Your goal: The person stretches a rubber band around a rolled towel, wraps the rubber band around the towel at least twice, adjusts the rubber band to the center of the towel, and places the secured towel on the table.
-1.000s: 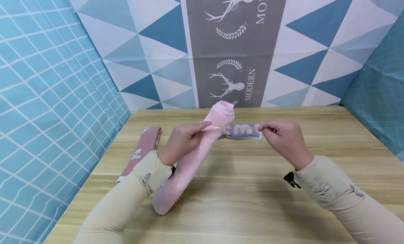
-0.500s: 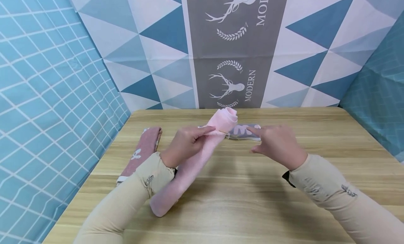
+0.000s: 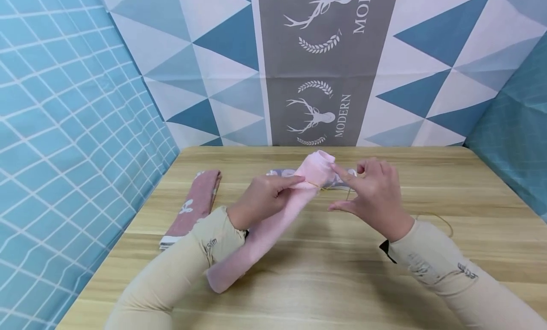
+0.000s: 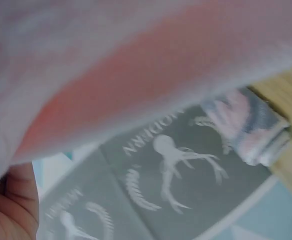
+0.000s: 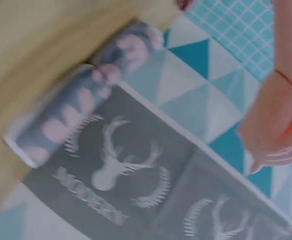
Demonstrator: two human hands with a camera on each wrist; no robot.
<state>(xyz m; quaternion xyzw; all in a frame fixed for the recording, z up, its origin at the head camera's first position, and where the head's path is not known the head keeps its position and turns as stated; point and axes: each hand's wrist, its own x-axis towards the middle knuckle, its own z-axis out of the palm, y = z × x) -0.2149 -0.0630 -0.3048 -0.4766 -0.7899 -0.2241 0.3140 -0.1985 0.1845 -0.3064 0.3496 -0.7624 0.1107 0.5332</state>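
In the head view, a rolled pink towel (image 3: 273, 228) slants across the middle. My left hand (image 3: 267, 197) pinches it near its upper end. A thin yellow cord (image 3: 315, 183) crosses the roll just beyond the left fingertips; in the right wrist view the cord (image 5: 288, 81) circles the pink roll (image 5: 273, 125). My right hand (image 3: 373, 197) has thumb and index finger spread apart, the index tip at the towel's upper end. A strand of cord shows between them, and a loose curve of cord lies by the right wrist. Its remaining fingers are bent; whether they hold cord is unclear.
Behind the pink roll, a blue-grey patterned towel roll (image 5: 61, 115) lies at the back of the wooden table (image 3: 448, 178), narrowed at its middle. A folded dusty-pink towel (image 3: 194, 204) lies at left. Patterned cloths (image 3: 226, 59) stand behind and beside the table.
The right hand pulled the cord taut, then spread its finger and thumb and moved left to the towel's end. The cord has slackened. The left hand and pink towel shifted slightly right.
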